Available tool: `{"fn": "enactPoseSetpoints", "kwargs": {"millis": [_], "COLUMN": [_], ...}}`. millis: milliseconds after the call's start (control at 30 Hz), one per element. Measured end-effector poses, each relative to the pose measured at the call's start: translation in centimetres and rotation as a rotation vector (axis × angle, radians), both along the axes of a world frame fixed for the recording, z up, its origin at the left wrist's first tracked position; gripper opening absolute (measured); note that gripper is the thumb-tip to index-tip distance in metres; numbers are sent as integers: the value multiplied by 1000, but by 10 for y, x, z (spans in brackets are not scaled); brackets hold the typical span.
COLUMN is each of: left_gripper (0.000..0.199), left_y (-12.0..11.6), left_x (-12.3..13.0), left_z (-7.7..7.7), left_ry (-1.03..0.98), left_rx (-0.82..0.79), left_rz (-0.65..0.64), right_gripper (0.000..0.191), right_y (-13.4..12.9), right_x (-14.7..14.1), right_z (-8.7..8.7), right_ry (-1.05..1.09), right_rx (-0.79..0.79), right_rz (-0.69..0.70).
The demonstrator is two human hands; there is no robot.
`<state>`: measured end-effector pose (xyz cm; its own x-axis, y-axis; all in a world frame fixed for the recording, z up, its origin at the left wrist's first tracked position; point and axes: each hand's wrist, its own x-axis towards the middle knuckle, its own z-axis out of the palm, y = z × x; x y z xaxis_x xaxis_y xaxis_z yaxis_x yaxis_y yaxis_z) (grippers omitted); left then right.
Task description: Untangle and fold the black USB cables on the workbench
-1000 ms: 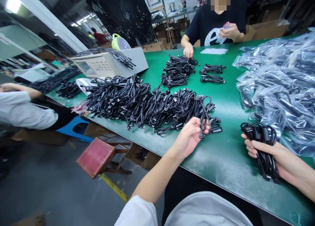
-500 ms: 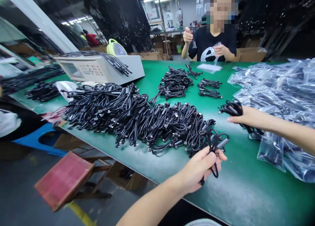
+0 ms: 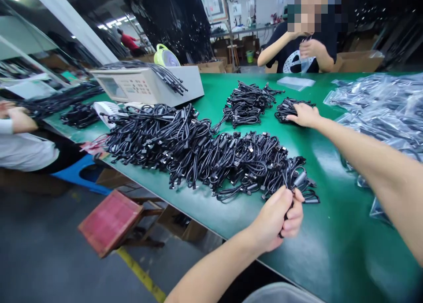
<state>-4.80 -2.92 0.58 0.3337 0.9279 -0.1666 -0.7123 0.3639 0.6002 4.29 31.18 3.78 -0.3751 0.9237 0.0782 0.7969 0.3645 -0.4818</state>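
My left hand (image 3: 280, 217) is closed round a folded black cable (image 3: 288, 175), held at the near right end of a long heap of black cables (image 3: 194, 149). The cable's loops and a thicker grey part stand up above my fingers. Farther off, my right hand (image 3: 306, 115) grips a bundle of black cables (image 3: 287, 110) from above, thumb on the near side; the bundle rests on the green table (image 3: 346, 232). Left of it lies another stack of cable bundles (image 3: 247, 100), close but apart from my fingers.
Bagged cables (image 3: 390, 105) in clear plastic cover the right side. A beige instrument (image 3: 148, 85) with cables on top stands behind the heap. Across the table a co-worker (image 3: 300, 52) handles a clear bag; another person (image 3: 26, 149) sits at left. A red-topped stool (image 3: 110, 221) stands below the table edge.
My right hand has carried its cable bundle away from me and left, down onto the small bundles on the table. My left hand's fingers have closed tighter round the cable. The view has shifted.
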Motion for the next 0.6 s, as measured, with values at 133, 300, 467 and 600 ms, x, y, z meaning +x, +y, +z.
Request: {"fn": "enactPoseSetpoints", "kwargs": {"millis": [133,300,467,600], "left_gripper": [52,45,45,52], "left_y": [1,-5,-23,-38], "left_x": [0,12,37,46], "left_z": [0,1,2,5], "left_ry": [-1,304,506,412], "left_rx": [54,217,250,182], "left_rz": [23,-59,-251,-335], "right_gripper": [54,82,52,39], "right_y": [-79,-234,-302,-308], "right_x": [39,101,139,161], "right_z": [20,19,18,26], "right_ry": [169,383,647,668], "right_rx": [-109,-482,-591,-538], "right_rz": [65,201,107,136]}}
